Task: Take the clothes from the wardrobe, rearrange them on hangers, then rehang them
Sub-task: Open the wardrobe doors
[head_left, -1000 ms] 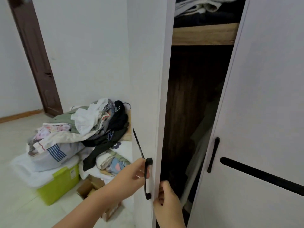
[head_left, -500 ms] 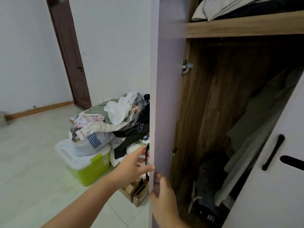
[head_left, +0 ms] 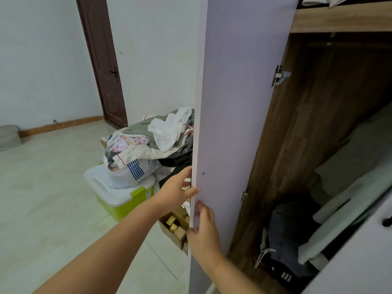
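pale floor and white walls fill the left of the frame, with a brown room door at upper left and a heap of laundry on a green bin at centre. wardrobe door stands swung out, edge-on down the middle of the frame, its long axis vertical. left hand grips that edge from the outer side, thumb curled onto the inner face; right hand lies just below it with fingers fairly straight against the inner face, so its grip is apart, pressing not clasping. clothes hang in the dark cabinet at lower right of the frame, pale garments slanting over a dark bundle on the cabinet floor, well right of both hands. right hand is the nearer one to them; my guess is it goes in next, reaching right past the door into the opening. hangers and rail cannot be made out
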The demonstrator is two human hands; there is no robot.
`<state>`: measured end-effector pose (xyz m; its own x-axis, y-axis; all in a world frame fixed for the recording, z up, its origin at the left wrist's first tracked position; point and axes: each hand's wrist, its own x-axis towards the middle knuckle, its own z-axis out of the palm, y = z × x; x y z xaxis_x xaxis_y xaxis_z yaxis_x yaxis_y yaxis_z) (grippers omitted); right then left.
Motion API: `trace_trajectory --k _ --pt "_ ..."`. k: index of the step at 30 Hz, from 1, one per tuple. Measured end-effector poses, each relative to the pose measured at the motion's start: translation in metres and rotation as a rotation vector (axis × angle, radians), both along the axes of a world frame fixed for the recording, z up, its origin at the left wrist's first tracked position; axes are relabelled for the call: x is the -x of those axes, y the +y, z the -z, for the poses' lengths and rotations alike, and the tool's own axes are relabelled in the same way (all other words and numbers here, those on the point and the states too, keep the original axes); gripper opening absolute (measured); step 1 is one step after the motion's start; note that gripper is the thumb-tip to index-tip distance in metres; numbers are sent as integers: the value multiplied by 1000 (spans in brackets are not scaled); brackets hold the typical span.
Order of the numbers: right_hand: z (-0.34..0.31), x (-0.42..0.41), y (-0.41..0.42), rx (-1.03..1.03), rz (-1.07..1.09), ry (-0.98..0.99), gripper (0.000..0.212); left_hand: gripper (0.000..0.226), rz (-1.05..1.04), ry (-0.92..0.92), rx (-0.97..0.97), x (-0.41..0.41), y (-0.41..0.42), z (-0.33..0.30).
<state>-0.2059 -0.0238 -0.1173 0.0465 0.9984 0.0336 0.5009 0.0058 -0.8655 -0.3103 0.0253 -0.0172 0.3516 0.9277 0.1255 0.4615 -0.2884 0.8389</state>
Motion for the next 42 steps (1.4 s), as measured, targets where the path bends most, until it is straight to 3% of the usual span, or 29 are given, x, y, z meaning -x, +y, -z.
trace_trajectory --k 6,11,15,17,19,22,24,30,37,42 --pt "-9 6 9 75 -130 -18 77 56 12 -14 -44 12 12 4" --pt "-20 -4 16 128 -244 -19 67 55 -71 54 -86 18 17 7" --pt "-27 -26 16 166 -258 -101 52 17 -322 294 -182 14 19 7" --pt "-31 -45 13 197 -253 -169 44 39 -468 481 -159 10 18 7" --pt "-36 -67 9 210 -248 -240 39 50 -524 572 -19 6 14 4" --pt "-45 -109 0 229 -212 -316 32 40 -418 642 184 -10 7 7" --pt "-51 -141 -8 227 -161 -355 29 29 -354 571 226 -33 1 13" --pt "-64 -251 -35 173 139 -419 23 20 -112 443 201 -141 -13 27" --pt "-78 -375 -61 168 471 -418 14 24 121 254 190 -285 -24 35" --pt "-78 -425 -63 136 578 -323 42 15 246 246 49 -369 -23 38"
